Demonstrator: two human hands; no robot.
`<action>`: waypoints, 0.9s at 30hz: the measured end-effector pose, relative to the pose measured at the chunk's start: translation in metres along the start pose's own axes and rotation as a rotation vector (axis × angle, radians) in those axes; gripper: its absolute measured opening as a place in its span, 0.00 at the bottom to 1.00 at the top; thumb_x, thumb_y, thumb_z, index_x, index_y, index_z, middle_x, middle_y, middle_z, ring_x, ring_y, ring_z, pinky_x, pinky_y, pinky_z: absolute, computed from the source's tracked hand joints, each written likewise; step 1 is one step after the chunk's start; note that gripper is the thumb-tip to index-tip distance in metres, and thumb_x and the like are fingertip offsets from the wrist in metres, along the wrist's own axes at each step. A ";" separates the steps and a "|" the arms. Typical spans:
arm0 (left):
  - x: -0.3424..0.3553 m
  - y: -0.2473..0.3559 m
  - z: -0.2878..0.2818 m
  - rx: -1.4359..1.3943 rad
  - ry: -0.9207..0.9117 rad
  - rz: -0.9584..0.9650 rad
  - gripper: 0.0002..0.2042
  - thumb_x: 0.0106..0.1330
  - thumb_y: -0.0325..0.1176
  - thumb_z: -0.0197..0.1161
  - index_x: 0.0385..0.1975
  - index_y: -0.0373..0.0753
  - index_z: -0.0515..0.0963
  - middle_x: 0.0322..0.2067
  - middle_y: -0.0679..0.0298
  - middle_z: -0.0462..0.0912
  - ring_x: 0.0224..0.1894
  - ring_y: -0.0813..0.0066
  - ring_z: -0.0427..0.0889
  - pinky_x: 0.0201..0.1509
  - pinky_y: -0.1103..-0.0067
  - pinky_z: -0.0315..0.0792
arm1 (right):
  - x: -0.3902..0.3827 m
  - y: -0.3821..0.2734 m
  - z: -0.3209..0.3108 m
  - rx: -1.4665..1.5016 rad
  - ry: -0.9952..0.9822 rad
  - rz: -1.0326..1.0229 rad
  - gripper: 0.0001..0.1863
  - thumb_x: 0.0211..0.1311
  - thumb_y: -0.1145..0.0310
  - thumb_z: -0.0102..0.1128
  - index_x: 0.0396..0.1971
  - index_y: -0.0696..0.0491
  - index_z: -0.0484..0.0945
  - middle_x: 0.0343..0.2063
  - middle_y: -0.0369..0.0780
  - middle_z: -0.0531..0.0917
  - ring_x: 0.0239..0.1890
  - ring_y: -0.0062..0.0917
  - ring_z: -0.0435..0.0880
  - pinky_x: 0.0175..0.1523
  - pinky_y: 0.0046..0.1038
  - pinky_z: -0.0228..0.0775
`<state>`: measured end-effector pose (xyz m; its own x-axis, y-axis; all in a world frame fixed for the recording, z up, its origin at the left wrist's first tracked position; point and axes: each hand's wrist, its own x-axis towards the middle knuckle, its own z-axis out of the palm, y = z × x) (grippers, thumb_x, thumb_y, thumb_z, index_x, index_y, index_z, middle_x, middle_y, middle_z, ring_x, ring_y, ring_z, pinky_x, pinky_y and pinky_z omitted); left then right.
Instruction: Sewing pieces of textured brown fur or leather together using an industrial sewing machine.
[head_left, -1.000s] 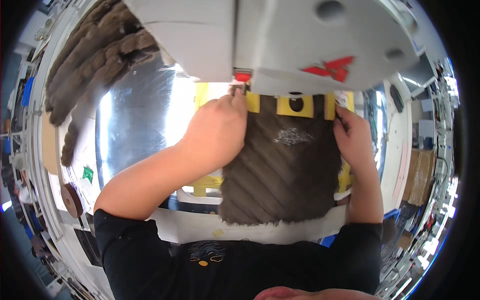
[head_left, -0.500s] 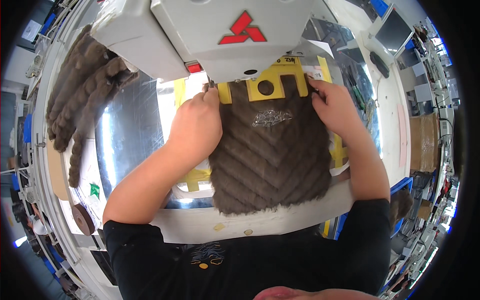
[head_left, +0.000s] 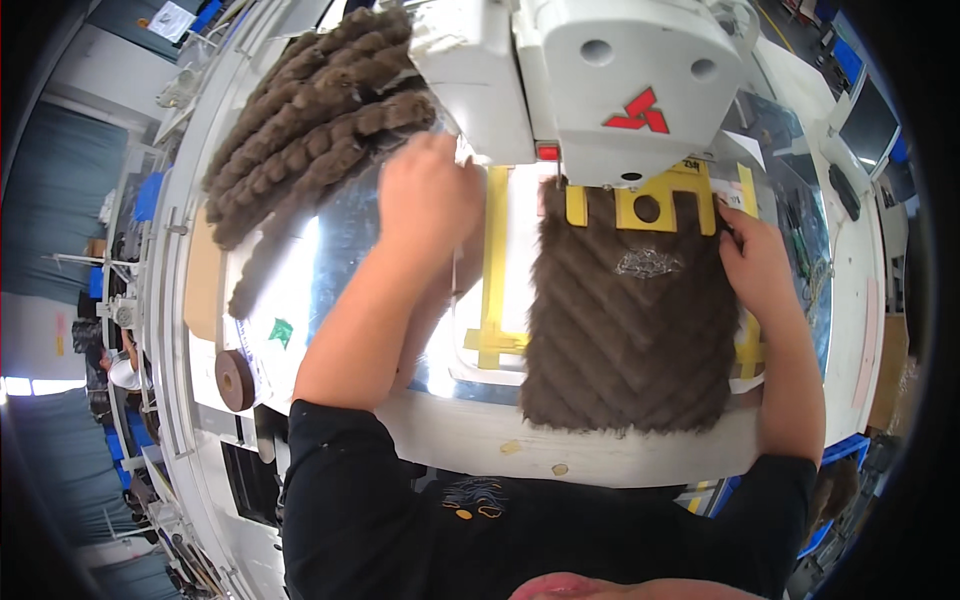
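Note:
A brown fur panel (head_left: pixel 630 330) with a chevron pattern lies under the white machine head (head_left: pixel 625 90). A yellow plate (head_left: pixel 650 210) with a round hole and slots rests over its top edge. My right hand (head_left: pixel 755 260) pinches the panel's upper right edge beside the plate. My left hand (head_left: pixel 425 200) is off the panel, raised over the shiny metal bed. Its fingers are curled closed and slightly blurred; what they hold, if anything, is hidden. Thick brown fur strips (head_left: pixel 310 120) lie in a heap just beyond and left of it.
Yellow tape (head_left: pixel 495 270) borders a bright white opening in the machine bed. A brown tape roll (head_left: pixel 235 380) and a small green piece (head_left: pixel 281 330) lie at the left. A monitor (head_left: pixel 872 125) stands at the far right. The white table edge (head_left: pixel 450 430) runs before me.
My left hand has let go of the panel's upper left edge and moved left toward the fur strips. The view has turned left. My right hand stays at the panel's right edge.

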<state>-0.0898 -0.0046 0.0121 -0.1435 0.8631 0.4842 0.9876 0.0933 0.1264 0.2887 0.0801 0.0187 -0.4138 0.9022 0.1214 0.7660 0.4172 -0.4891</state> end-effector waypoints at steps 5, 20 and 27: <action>-0.002 -0.118 -0.032 0.477 -0.085 -0.232 0.09 0.60 0.34 0.61 0.37 0.38 0.80 0.41 0.52 0.86 0.47 0.50 0.85 0.51 0.58 0.77 | -0.001 0.000 -0.001 0.082 -0.049 0.061 0.20 0.63 0.74 0.59 0.55 0.61 0.82 0.40 0.58 0.86 0.45 0.54 0.85 0.52 0.45 0.77; -0.058 -0.002 -0.120 0.190 -0.253 -0.033 0.04 0.58 0.25 0.56 0.31 0.35 0.77 0.34 0.49 0.84 0.40 0.45 0.84 0.46 0.57 0.77 | -0.042 -0.056 -0.038 0.005 0.157 -0.371 0.24 0.58 0.69 0.68 0.56 0.57 0.80 0.49 0.48 0.79 0.51 0.47 0.80 0.58 0.43 0.74; -0.039 0.125 -0.116 -0.230 -0.444 0.410 0.08 0.53 0.25 0.63 0.33 0.34 0.76 0.30 0.51 0.81 0.36 0.49 0.83 0.40 0.61 0.77 | -0.066 -0.146 -0.053 -0.230 -0.105 -0.621 0.16 0.59 0.70 0.59 0.46 0.59 0.81 0.43 0.46 0.84 0.50 0.40 0.84 0.54 0.40 0.73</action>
<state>0.0315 -0.0844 0.1095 0.3315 0.9338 0.1349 0.9104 -0.3541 0.2137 0.2299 -0.0345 0.1278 -0.8484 0.4763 0.2309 0.4504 0.8788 -0.1577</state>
